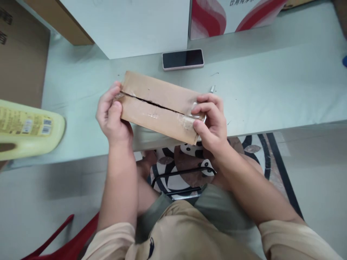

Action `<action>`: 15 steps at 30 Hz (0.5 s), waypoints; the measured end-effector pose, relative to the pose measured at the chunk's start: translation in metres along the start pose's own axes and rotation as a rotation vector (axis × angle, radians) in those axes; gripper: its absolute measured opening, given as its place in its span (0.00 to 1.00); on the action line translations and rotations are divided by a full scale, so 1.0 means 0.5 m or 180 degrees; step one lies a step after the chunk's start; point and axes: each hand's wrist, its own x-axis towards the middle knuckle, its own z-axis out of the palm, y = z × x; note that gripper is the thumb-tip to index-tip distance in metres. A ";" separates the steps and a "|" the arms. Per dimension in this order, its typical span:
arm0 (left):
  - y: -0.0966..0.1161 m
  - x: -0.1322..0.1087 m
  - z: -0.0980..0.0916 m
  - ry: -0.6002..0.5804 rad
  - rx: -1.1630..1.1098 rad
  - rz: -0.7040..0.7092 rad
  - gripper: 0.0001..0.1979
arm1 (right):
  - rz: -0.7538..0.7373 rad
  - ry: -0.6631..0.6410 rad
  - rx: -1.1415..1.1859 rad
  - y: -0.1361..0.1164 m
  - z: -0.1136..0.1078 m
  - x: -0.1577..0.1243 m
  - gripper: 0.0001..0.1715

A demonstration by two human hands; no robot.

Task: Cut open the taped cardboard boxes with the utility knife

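Between my hands is a small brown cardboard box [162, 92], tilted down to the right above the near edge of the table. A dark slit runs along the seam of its two flaps, and clear tape clings to both ends. My left hand [114, 115] grips the left end with the thumb on top. At the right end my right hand [213, 121] is closed on the box, thumb and fingers against the taped corner. Just beyond my right hand a small metal piece [212, 89], perhaps a blade tip, lies on the table, partly hidden.
A phone [183, 59] lies behind the box on the pale-green covered table [271, 83]. Large white [141, 25] and red-and-white [214, 18] boxes stand at the back. At left are a yellow jug [54, 133] and a big cardboard carton [21, 54].
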 end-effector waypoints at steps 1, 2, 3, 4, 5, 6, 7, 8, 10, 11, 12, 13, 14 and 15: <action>0.004 -0.008 -0.003 0.0051 0.0051 -0.0003 0.19 | -0.0028 -0.0084 0.0063 0.004 -0.004 0.002 0.16; 0.010 -0.017 -0.007 0.0099 0.0103 -0.0007 0.19 | -0.0043 -0.0173 0.0110 0.007 -0.009 0.003 0.17; 0.016 -0.027 -0.011 0.0140 0.0162 -0.0015 0.19 | -0.0050 -0.0257 0.0139 0.009 -0.014 0.003 0.18; 0.024 -0.039 -0.014 0.0175 0.0225 -0.0030 0.19 | -0.0070 -0.0323 0.0164 0.010 -0.019 0.004 0.18; 0.032 -0.052 -0.016 0.0207 0.0288 -0.0045 0.19 | -0.0108 -0.0364 0.0197 0.010 -0.024 0.003 0.18; 0.042 -0.065 -0.017 0.0243 0.0345 -0.0068 0.18 | -0.0148 -0.0389 0.0242 0.009 -0.027 0.002 0.18; 0.052 -0.079 -0.017 0.0291 0.0394 -0.0094 0.18 | -0.0173 -0.0402 0.0295 0.007 -0.030 0.001 0.17; 0.062 -0.093 -0.017 0.0352 0.0431 -0.0121 0.18 | -0.0183 -0.0407 0.0355 0.005 -0.031 0.000 0.17; 0.080 -0.119 -0.016 0.0516 0.0424 -0.0170 0.17 | -0.0173 -0.0407 0.0469 0.002 -0.028 -0.002 0.15; 0.087 -0.130 -0.016 0.0606 0.0391 -0.0191 0.17 | -0.0168 -0.0405 0.0514 0.001 -0.023 -0.002 0.15; 0.093 -0.139 -0.016 0.0683 0.0348 -0.0208 0.16 | -0.0177 -0.0393 0.0548 0.001 -0.018 -0.001 0.15; 0.097 -0.146 -0.018 0.0725 0.0307 -0.0228 0.16 | -0.0198 -0.0368 0.0571 0.002 -0.012 0.001 0.16; 0.100 -0.152 -0.020 0.0743 0.0272 -0.0248 0.16 | -0.0226 -0.0325 0.0581 0.004 -0.006 0.003 0.18; 0.101 -0.155 -0.023 0.0741 0.0252 -0.0264 0.17 | -0.0257 -0.0266 0.0583 0.006 -0.001 0.005 0.21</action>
